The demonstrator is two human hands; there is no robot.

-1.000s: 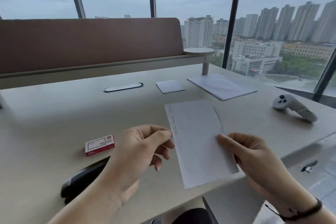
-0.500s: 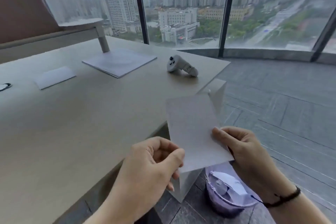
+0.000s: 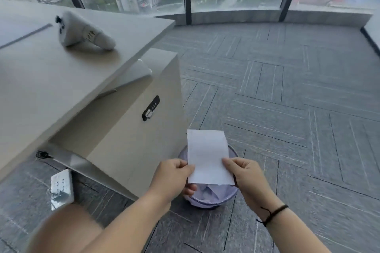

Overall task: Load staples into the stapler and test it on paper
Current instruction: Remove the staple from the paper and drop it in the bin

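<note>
A white sheet of paper (image 3: 207, 156) stands upright between both hands, directly above a small lavender waste bin (image 3: 207, 201) on the floor. My left hand (image 3: 174, 178) pinches the sheet's lower left edge. My right hand (image 3: 244, 174) pinches its lower right edge. The stapler and the staple box are out of view.
The desk (image 3: 51, 80) fills the left, with a white controller (image 3: 82, 31) near its corner. Under it stands a beige cabinet (image 3: 131, 146) with a combination lock (image 3: 151, 108). A white power strip (image 3: 61, 188) lies on the grey carpet. Glass windows close the far side.
My view has swung right and down from the desk to the floor. Both hands carried the paper off the desk edge to above the waste bin, and my left hand now pinches it.
</note>
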